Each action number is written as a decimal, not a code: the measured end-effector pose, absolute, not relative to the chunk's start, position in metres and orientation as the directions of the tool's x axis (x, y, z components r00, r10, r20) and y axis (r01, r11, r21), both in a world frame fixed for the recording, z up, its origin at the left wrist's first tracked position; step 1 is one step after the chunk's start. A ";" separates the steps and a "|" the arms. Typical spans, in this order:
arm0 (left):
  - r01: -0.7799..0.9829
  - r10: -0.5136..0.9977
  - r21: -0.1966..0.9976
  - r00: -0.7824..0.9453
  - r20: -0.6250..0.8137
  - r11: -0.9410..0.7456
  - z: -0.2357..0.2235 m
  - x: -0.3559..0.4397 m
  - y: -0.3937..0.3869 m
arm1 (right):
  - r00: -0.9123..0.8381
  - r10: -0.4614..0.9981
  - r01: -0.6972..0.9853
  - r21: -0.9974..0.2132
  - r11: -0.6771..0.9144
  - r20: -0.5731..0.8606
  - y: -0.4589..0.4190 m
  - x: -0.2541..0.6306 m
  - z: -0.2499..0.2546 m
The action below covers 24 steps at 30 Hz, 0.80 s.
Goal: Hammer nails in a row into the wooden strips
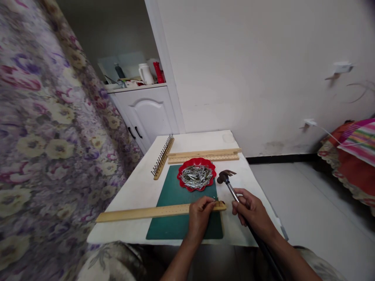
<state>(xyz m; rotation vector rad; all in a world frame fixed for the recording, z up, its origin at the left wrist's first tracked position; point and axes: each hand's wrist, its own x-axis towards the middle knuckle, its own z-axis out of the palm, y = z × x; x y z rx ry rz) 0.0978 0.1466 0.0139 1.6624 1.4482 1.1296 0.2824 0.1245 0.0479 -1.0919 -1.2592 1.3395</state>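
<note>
A long wooden strip (146, 212) with a row of small holes lies across the green cutting mat (184, 228). Over the strip's right end, my left hand (200, 216) is closed in a pinch on a nail, which is partly hidden by the fingertips. Beside the fingers, a dark nail or two stand in the strip's tip. My right hand (253, 210) grips a claw hammer (231, 189) by its shaft, its head raised to the right of the mat. Behind my left hand, a scalloped red dish (182, 184) holds a heap of silver nails (196, 176).
A strip with a row of upright nails (163, 158) lies at the table's left back. More wooden strips (205, 155) lie behind the dish. The white table (125, 195) stands near a wall, with a floral curtain (58, 136) left and a bed (357, 160) right.
</note>
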 end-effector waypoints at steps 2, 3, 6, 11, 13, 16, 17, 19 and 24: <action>0.430 0.980 0.883 0.028 0.196 -0.189 0.014 0.098 0.147 | -0.141 0.990 -0.071 -0.997 -0.001 0.009 0.124 0.282 0.048; 0.437 0.979 0.878 0.036 0.200 -0.196 0.014 0.098 0.147 | -0.143 0.990 -0.073 -0.997 -0.003 0.008 0.124 0.282 0.048; 0.468 0.977 0.858 0.058 0.207 -0.210 0.013 0.098 0.147 | -0.148 0.989 -0.078 -0.997 -0.007 0.004 0.123 0.283 0.047; 0.494 0.972 0.839 0.068 0.224 -0.228 0.008 0.098 0.147 | -0.219 0.975 -0.056 -0.998 -0.035 -0.022 0.116 0.291 0.052; 0.495 0.971 0.837 0.072 0.227 -0.233 0.007 0.098 0.147 | -0.279 0.960 -0.032 -0.998 -0.050 -0.039 0.110 0.294 0.056; 0.502 0.965 0.826 0.082 0.248 -0.255 0.009 0.099 0.146 | -0.349 0.934 0.031 -0.997 -0.072 -0.078 0.101 0.295 0.060; 0.505 0.962 0.821 0.084 0.260 -0.266 0.009 0.100 0.146 | -0.364 0.927 0.052 -0.996 -0.077 -0.091 0.098 0.295 0.061; 0.502 0.956 0.816 0.091 0.279 -0.286 0.010 0.100 0.146 | -0.380 0.919 0.083 -0.993 -0.082 -0.108 0.094 0.294 0.061; 0.472 0.950 0.826 0.109 0.291 -0.307 0.008 0.099 0.147 | -0.360 0.925 0.145 -0.987 -0.072 -0.121 0.090 0.292 0.063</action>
